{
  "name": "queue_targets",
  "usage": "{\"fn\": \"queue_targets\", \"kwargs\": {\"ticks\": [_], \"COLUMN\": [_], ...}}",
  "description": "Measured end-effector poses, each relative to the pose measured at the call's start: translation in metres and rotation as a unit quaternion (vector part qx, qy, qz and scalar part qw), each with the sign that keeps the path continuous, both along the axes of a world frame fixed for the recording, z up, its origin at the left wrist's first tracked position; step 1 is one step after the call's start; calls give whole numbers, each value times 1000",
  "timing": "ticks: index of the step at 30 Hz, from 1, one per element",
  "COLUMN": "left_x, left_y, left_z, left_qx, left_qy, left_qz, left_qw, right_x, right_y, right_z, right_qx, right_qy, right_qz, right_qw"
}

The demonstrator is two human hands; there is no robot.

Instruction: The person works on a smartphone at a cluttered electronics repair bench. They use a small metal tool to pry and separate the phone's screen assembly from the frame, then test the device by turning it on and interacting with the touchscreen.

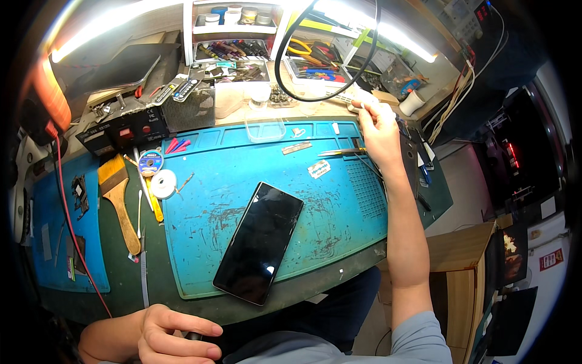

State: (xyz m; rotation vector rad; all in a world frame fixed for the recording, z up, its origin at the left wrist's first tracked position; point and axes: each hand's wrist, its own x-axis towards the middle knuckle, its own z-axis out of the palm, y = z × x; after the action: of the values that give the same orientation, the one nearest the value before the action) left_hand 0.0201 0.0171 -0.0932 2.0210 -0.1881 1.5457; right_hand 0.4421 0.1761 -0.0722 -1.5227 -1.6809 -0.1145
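Where blue mat (339, 200) ends, perhaps white label (319, 169).

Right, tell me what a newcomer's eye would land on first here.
The black smartphone lying screen-up and slanted in the middle of the scratched blue work mat. Then the right hand, raised at the mat's far edge near the tweezers, and the left hand, curled at the bench's near edge.

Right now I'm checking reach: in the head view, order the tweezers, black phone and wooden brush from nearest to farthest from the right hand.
From the right hand:
1. Tweezers, just below-left of it.
2. Black phone, mat centre.
3. Wooden brush, far left.
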Motion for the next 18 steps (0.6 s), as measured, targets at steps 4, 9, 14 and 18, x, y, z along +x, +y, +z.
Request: {"fn": "queue_targets", "kwargs": {"ticks": [4,9,14,18], "left_x": [1,3,1,2], "left_y": [1,-5,-2,-2], "left_z": [2,9,10,10], "left_qx": [0,-21,-21,-18], "left_qy": [2,-4,5,2], "left_qz": [2,-31,-40,-37], "left_qw": [1000,999,999,999], "right_x": [2,-5,-10,-10], "right_y": [-2,-2,-3,-3], "right_z": [1,-1,-1,-1], "right_qx": [-59,-90,-100,-105], "right_qy": [110,164,165,159], "right_qz": [19,42,48,60], "right_qw": [992,982,980,980]}}
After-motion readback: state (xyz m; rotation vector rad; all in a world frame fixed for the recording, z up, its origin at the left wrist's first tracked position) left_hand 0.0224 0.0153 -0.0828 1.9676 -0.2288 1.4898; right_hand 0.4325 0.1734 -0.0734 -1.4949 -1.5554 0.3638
